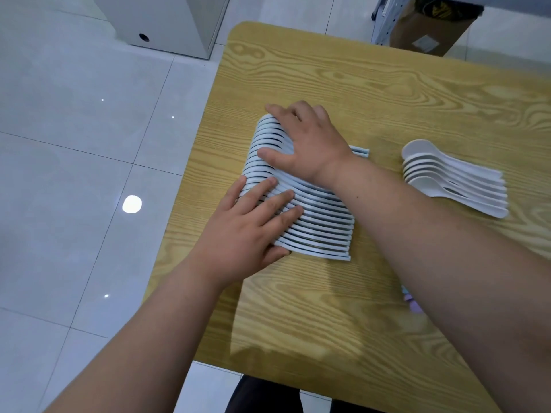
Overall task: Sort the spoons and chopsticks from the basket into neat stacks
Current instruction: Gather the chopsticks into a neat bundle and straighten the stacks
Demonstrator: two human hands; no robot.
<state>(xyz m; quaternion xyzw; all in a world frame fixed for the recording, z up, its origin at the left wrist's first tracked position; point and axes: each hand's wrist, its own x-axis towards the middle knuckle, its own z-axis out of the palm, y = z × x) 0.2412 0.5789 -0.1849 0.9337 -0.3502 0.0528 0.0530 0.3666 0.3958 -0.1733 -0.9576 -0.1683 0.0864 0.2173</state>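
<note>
Pressing flat, fingers straight, grasping nothing: left hand at near end, right hand at far end of blue spoons, nested on table. White spoons stacked well apart, rightward.

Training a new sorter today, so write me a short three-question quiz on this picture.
1. True or false: the left hand and the right hand both rest on the long row of nested pale blue plastic spoons.
2. Where does the short row of white plastic spoons lie? A) to the right of the blue row, apart from it; B) on top of the blue row; C) on the floor.
3. How many separate rows of spoons show on the light wood-grain table?

Key: 1 true; 2 A; 3 two.
</note>
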